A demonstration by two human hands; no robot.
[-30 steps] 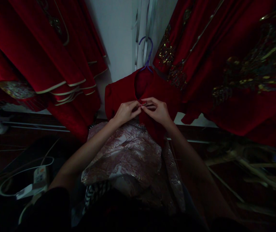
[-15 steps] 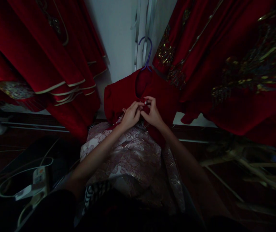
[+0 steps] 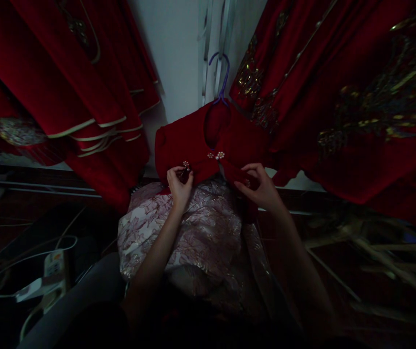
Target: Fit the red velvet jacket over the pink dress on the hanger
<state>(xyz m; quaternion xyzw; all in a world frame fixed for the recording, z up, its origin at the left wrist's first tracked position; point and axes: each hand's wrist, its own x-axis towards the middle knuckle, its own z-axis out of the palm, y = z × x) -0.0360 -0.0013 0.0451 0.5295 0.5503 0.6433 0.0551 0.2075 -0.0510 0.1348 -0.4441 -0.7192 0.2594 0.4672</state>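
Note:
A red jacket point(image 3: 186, 133) hangs in front of me on a purple hanger point(image 3: 224, 80). At its neckline sits a pearl flower clasp point(image 3: 218, 155), with the cloth parting below it. My left hand point(image 3: 180, 184) pinches the jacket's lower left side, close to a second flower ornament point(image 3: 185, 166). On the other side my right hand point(image 3: 261, 186) grips the jacket's front edge, thumb and fingers closed around the cloth near a small beaded piece. Under both hands lies a shiny pinkish floral fabric point(image 3: 200, 232).
Red garments with pale trim point(image 3: 95, 97) hang at the left, and sequinned red garments point(image 3: 357, 111) at the right. A power strip point(image 3: 56, 269) with white cables lies lower left. A wooden frame point(image 3: 371, 247) stands lower right, out of focus.
My hands were together at the neckline clasp. They have moved apart and downward, the left to the jacket's left side and the right to its right front edge, uncovering the clasp.

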